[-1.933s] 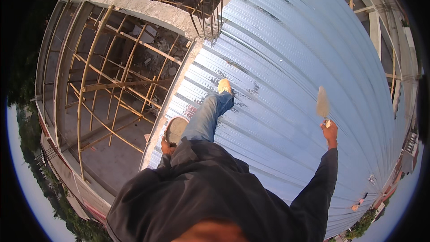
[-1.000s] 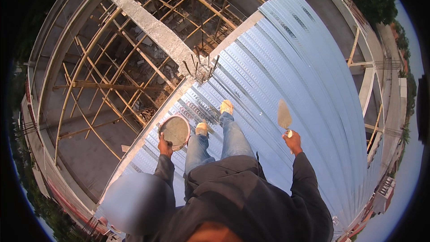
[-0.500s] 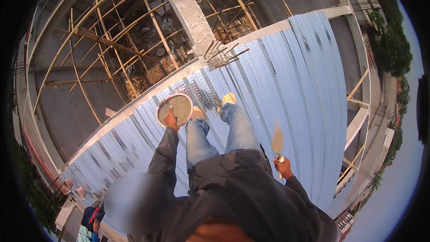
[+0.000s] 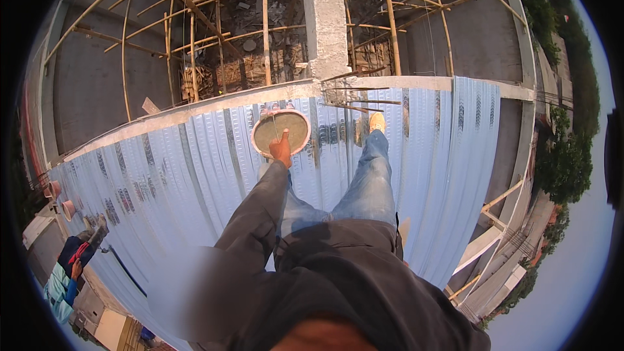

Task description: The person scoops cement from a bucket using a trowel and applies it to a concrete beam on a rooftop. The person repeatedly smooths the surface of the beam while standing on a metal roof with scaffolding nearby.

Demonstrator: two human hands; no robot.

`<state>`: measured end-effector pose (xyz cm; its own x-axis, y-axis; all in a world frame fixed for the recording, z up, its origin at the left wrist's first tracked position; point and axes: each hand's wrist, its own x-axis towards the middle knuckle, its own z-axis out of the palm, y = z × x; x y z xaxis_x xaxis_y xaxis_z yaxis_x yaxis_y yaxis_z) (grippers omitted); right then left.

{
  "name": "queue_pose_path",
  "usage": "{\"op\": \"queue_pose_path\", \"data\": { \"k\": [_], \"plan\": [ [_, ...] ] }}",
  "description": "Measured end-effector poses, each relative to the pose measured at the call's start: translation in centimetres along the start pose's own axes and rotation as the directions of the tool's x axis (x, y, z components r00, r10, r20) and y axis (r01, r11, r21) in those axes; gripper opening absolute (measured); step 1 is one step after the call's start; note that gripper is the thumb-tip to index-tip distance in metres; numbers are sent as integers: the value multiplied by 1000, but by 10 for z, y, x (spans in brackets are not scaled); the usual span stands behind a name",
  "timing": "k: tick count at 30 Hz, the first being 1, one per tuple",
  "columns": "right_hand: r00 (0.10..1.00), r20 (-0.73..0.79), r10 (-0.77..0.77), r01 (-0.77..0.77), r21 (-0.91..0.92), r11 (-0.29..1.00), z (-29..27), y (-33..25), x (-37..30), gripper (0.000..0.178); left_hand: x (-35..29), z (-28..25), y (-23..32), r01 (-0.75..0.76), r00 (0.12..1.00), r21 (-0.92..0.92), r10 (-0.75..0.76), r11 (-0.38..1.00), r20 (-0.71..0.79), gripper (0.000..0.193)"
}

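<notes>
In left hand (image 4: 281, 151) — pink-rimmed basin (image 4: 309, 133)

Centre: ribbed metal sheets (image 4: 214, 169), embossed and glossy, with streaked reflections. Upper centre: pan (image 4: 308, 132) with a smooth rim, apparently plastic, holding a matt, paste-like mix (image 4: 270, 133). Top: rough, pitted concrete beam (image 4: 327, 19); smooth bamboo poles (image 4: 266, 39); below these, matt metal rods (image 4: 380, 102). Lower centre: matt, creased cloth jacket (image 4: 344, 266); faded denim trousers (image 4: 374, 179).

No text, label, brand, number or sign can be read anywhere here, neither on the things close by nor on those farther off.
</notes>
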<state>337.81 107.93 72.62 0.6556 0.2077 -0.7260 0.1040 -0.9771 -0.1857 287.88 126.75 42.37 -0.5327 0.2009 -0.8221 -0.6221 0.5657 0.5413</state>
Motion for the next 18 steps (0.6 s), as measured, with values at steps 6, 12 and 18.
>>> {"op": "queue_pose_path", "data": {
  "k": [6, 12, 18],
  "plan": [
    [948, 167, -271, 270, 30, 962, 12, -216, 132, 17, 22, 34, -52, -124, 988, 109, 133, 986, -79, 52],
    [794, 348, -499, 538, -17, 843, 100, -419, 230, 27, 14, 81, -77, -71, 997, 162, 76, 984, -26, 50],
    [717, 587, -375, 410, 79, 908, 210, -485, 254, 37, 37, 87, -127, -223, 968, 463, 251, 858, 0, 48]
  ]
}}
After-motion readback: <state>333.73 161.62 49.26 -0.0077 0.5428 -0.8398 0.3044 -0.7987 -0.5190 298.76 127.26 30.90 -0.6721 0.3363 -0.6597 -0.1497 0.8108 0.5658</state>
